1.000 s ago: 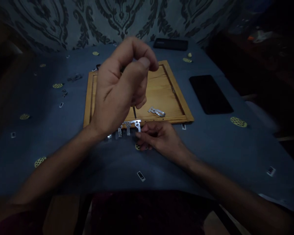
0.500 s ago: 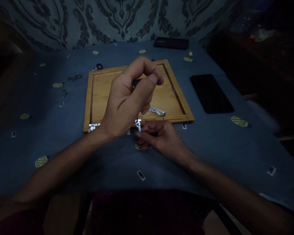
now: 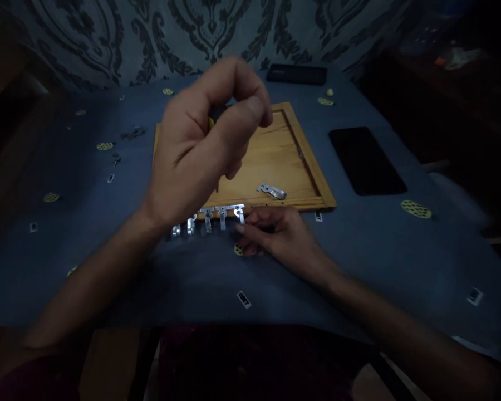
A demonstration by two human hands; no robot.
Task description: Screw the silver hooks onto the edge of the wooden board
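Observation:
My left hand [image 3: 204, 139] is raised above a wooden tray [image 3: 284, 150], its fingers curled round a small tool with a yellow and dark handle, mostly hidden in the fist. My right hand [image 3: 275, 234] rests on the blue cloth at the tray's near edge, fingers pinched at the rightmost of a row of several small metal brackets [image 3: 209, 217] fixed along that edge. One loose metal bracket [image 3: 270, 190] lies inside the tray near its front right.
A black phone [image 3: 365, 160] lies right of the tray and another dark flat device [image 3: 296, 74] at the back. Yellow perforated discs [image 3: 416, 209] and small dark-and-white chips [image 3: 244, 299] are scattered over the blue cloth [image 3: 379, 256]. A patterned wall stands behind.
My left hand dropped toward the brackets half a second ago and has risen again with the tool. My right hand has stayed at the tray's edge.

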